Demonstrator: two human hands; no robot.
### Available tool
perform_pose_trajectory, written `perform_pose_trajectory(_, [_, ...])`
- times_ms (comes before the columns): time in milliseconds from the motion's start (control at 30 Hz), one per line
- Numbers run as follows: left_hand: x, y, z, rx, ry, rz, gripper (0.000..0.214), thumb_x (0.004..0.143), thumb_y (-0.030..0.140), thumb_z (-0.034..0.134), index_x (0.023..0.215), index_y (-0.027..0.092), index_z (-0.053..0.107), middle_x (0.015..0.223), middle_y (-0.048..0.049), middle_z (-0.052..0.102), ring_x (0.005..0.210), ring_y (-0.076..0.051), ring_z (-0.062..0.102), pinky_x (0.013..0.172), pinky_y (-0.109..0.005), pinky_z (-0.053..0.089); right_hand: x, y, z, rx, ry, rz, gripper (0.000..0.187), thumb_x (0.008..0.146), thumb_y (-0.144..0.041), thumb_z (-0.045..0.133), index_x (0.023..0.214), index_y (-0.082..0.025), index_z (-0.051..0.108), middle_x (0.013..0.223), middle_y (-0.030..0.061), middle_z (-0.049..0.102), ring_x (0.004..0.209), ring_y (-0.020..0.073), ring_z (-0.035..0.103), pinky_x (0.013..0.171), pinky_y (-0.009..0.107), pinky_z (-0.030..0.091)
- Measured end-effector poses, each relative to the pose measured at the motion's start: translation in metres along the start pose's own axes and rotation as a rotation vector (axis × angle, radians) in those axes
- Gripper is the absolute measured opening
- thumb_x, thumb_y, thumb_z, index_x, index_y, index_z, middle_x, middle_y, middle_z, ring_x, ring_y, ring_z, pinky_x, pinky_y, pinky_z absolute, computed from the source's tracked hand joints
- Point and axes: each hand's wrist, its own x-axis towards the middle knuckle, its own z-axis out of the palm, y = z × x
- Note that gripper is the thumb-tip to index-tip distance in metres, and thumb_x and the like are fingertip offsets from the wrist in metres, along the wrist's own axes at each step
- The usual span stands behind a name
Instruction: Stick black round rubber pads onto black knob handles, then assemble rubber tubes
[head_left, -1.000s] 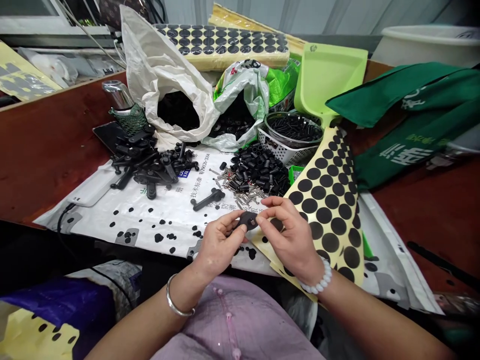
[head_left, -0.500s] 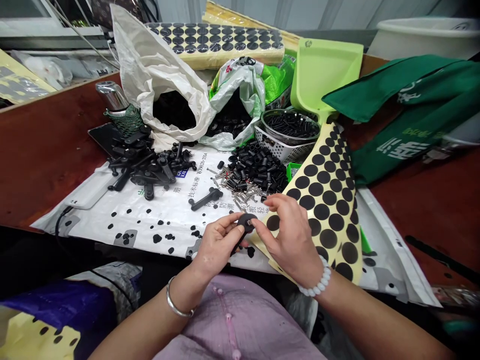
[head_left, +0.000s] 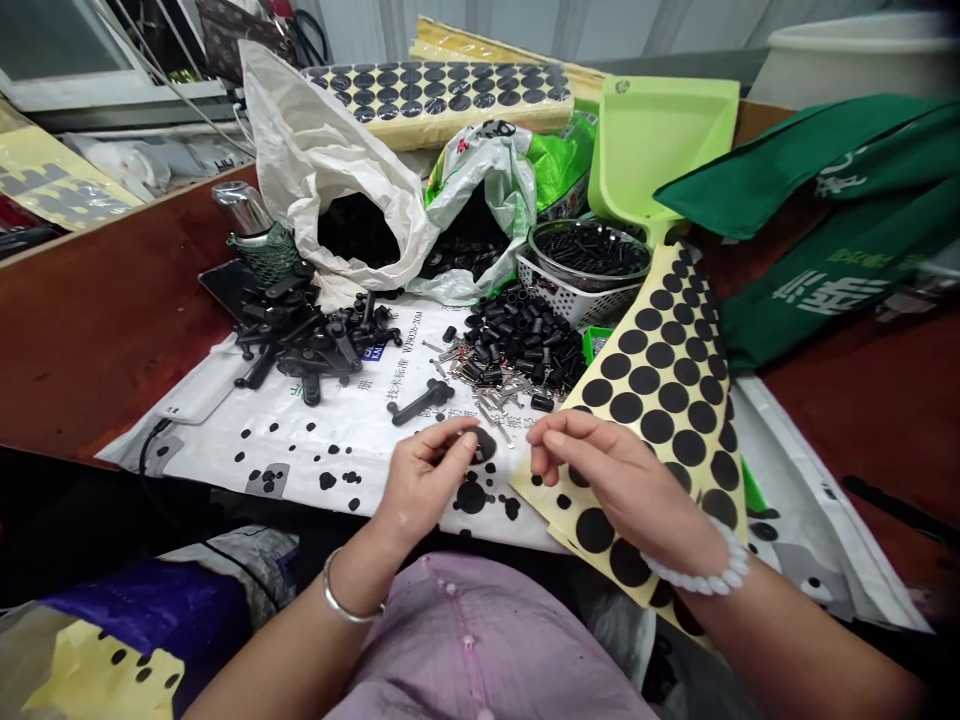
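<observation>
My left hand [head_left: 431, 475] pinches a black part with a round, flat end [head_left: 482, 446] between thumb and fingers; the rest of it is hidden behind the hand. To its right, my right hand [head_left: 600, 465] is held apart from the part, thumb and fingers brought together. Whatever may be between those fingertips is too small to tell. A sheet of round black stickers [head_left: 660, 375] lies beneath the right hand. Just beyond my hands are a single black crank handle [head_left: 421, 401], small metal pins [head_left: 499, 395] and a heap of black sleeves [head_left: 525, 335].
Black handles [head_left: 300, 335] are piled at the left near a phone-like slab and a metal-topped bottle [head_left: 244, 210]. Behind stand two open sacks [head_left: 289, 150] of black parts, a bowl of screws [head_left: 589, 250] and a green dustpan [head_left: 664, 150]. Green cloth [head_left: 817, 190] hangs right.
My right hand has drawn away to the right from the black part, which stays in my left hand. The view has shifted slightly.
</observation>
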Motion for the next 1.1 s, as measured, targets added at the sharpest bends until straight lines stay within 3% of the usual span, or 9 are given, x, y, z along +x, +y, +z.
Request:
perform_pose_trajectory(133, [0.02, -0.023, -0.02, 0.699, 0.2, 0.305, 0.032, 0.081, 0.032, 0.054, 0.108, 0.018, 0.063, 0.096, -0.011, 0.062, 0.091, -0.026, 0.056, 0.086, -0.039, 0.041, -0.021, -0.007, -0.025, -0.233, 0.298, -0.135, 0.013, 0.083, -0.033, 0.055, 0.086, -0.022, 0.061, 0.074, 0.002, 0.063, 0.068, 0.0166, 0.057, 0.063, 0.029, 0.045])
perform_pose_trajectory(233, [0.027, -0.03, -0.019, 0.941, 0.294, 0.417, 0.036, 0.081, 0.03, 0.052, 0.111, 0.014, 0.06, 0.101, -0.0151, 0.058, 0.096, -0.03, 0.054, 0.086, -0.045, 0.039, -0.038, -0.002, -0.042, -0.509, 0.448, -0.259, 0.007, 0.083, -0.028, 0.056, 0.085, -0.023, 0.061, 0.079, 0.0024, 0.063, 0.073, 0.0185, 0.058, 0.066, 0.032, 0.045])
perform_pose_trajectory(300, [0.022, -0.024, -0.008, 0.874, 0.28, 0.464, 0.036, 0.082, 0.032, 0.051, 0.111, 0.014, 0.059, 0.102, -0.0146, 0.057, 0.097, -0.028, 0.054, 0.085, -0.042, 0.041, -0.049, 0.006, -0.049, -0.693, 0.407, -0.373, 0.007, 0.084, -0.024, 0.055, 0.083, -0.023, 0.062, 0.08, 0.0031, 0.062, 0.075, 0.0191, 0.057, 0.069, 0.034, 0.044])
perform_pose_trajectory(367, [0.01, -0.014, 0.008, 0.722, 0.089, 0.402, 0.035, 0.083, 0.036, 0.049, 0.109, 0.015, 0.059, 0.097, -0.0113, 0.06, 0.088, -0.023, 0.057, 0.077, -0.035, 0.045, -0.059, 0.016, -0.051, -0.865, 0.335, -0.48, 0.008, 0.083, -0.02, 0.055, 0.084, -0.021, 0.063, 0.079, 0.0043, 0.061, 0.075, 0.0196, 0.055, 0.071, 0.037, 0.041])
perform_pose_trajectory(467, [-0.008, -0.001, 0.032, 0.517, -0.324, 0.1, 0.045, 0.083, 0.045, 0.047, 0.117, 0.017, 0.052, 0.085, -0.0053, 0.064, 0.061, -0.015, 0.057, 0.059, -0.029, 0.044, -0.069, 0.03, -0.045, -1.064, 0.312, -0.536, 0.01, 0.081, -0.02, 0.057, 0.088, -0.017, 0.064, 0.079, 0.0061, 0.06, 0.074, 0.0204, 0.052, 0.073, 0.041, 0.038])
perform_pose_trajectory(533, [-0.015, 0.0, 0.043, 0.378, -0.425, -0.058, 0.06, 0.082, 0.048, 0.048, 0.132, 0.017, 0.036, 0.085, -0.0042, 0.064, 0.055, -0.013, 0.055, 0.056, -0.027, 0.043, -0.073, 0.039, -0.038, -1.128, 0.324, -0.515, 0.015, 0.08, -0.022, 0.058, 0.092, -0.014, 0.064, 0.081, 0.008, 0.06, 0.076, 0.0215, 0.052, 0.074, 0.042, 0.038])
perform_pose_trajectory(633, [-0.016, -0.002, 0.051, 0.26, -0.444, -0.144, 0.075, 0.081, 0.047, 0.05, 0.141, 0.017, 0.015, 0.087, -0.0042, 0.063, 0.056, -0.013, 0.055, 0.055, -0.026, 0.041, -0.075, 0.05, -0.031, -1.186, 0.352, -0.476, 0.02, 0.081, -0.024, 0.057, 0.095, -0.011, 0.064, 0.085, 0.0108, 0.059, 0.079, 0.0234, 0.051, 0.077, 0.044, 0.038])
perform_pose_trajectory(833, [-0.002, 0.002, 0.066, 0.59, -0.441, -0.033, 0.044, 0.075, 0.045, 0.055, 0.113, 0.023, 0.052, 0.065, 0.0022, 0.056, 0.06, -0.017, 0.053, 0.053, -0.025, 0.034, -0.079, 0.071, -0.023, -1.304, 0.434, -0.503, 0.021, 0.084, -0.018, 0.052, 0.1, -0.011, 0.064, 0.09, 0.0115, 0.061, 0.085, 0.0238, 0.052, 0.087, 0.048, 0.034])
perform_pose_trajectory(1100, [0.003, 0.0, 0.072, 0.668, -0.4, -0.03, 0.04, 0.073, 0.047, 0.056, 0.106, 0.023, 0.054, 0.068, 0.0023, 0.057, 0.063, -0.017, 0.054, 0.054, -0.025, 0.033, -0.077, 0.083, -0.012, -1.25, 0.546, -0.478, 0.015, 0.085, -0.018, 0.05, 0.092, -0.017, 0.064, 0.09, 0.0082, 0.061, 0.087, 0.0225, 0.052, 0.093, 0.049, 0.029])
